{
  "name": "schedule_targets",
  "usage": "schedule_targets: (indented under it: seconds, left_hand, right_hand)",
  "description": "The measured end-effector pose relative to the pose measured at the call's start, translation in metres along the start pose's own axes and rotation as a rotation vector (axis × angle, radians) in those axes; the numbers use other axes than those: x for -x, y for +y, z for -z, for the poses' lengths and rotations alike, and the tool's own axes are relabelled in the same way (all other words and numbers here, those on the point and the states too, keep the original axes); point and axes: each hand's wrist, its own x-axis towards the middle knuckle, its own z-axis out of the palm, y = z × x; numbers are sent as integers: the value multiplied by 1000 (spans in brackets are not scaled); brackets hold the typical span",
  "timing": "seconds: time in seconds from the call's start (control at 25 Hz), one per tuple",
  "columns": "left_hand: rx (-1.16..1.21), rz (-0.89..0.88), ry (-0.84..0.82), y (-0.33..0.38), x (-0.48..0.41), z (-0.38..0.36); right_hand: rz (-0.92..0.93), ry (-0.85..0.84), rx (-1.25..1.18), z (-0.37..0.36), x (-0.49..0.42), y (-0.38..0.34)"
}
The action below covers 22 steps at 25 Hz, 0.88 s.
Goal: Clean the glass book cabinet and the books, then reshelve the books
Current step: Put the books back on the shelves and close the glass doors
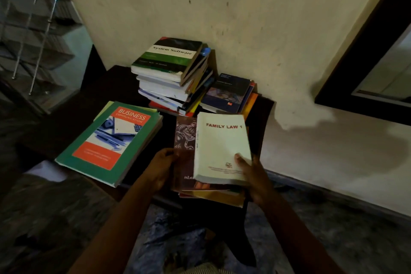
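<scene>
1. The cabinet (33,35) is being seen far up and left of both hands, well apart from them.
2. All the books are being carried by the table (66,122), its bare top lying left of the left hand (160,169).
3. A tall stack (173,78), topped by "System Software", is being kept beyond the hands, by the wall (244,18).
4. The green book (111,142), "Business Communication", is lying flat just left of the left hand, not being touched.
5. A blue book (226,93) is lying beyond the right hand (253,178), beside the tall stack.
6. The white book (220,147), "Family Law 1", is being gripped at its near right corner by the right hand, thumb pressed on the cover, fingers under the edge.
7. The brown book (184,140), under the white book, is being pinched at its left edge by the left hand.
</scene>
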Motion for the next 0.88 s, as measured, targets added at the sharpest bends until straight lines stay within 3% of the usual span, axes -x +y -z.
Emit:
schedule_targets:
  seconds: [0.16,0.4,0.52,0.64,0.72,0.88]
  left_hand:
    - [-14,-29,81,-3,-8,-2]
    - [63,-87,168,-10,9,45]
    - [69,-70,123,-7,15,27]
    - [-162,-202,95,-5,1,-23]
    - [-461,-258,124,-3,-13,-49]
    - [-983,-186,248,-10,-32,-61]
  right_hand:
    - [125,40,70,36,11,-18]
    - [132,62,75,65,35,-15]
    - [123,91,35,73,41,-11]
    - [143,104,5,80,46,-14]
    - [145,110,1,85,50,-15]
    - [134,126,21,91,50,-12]
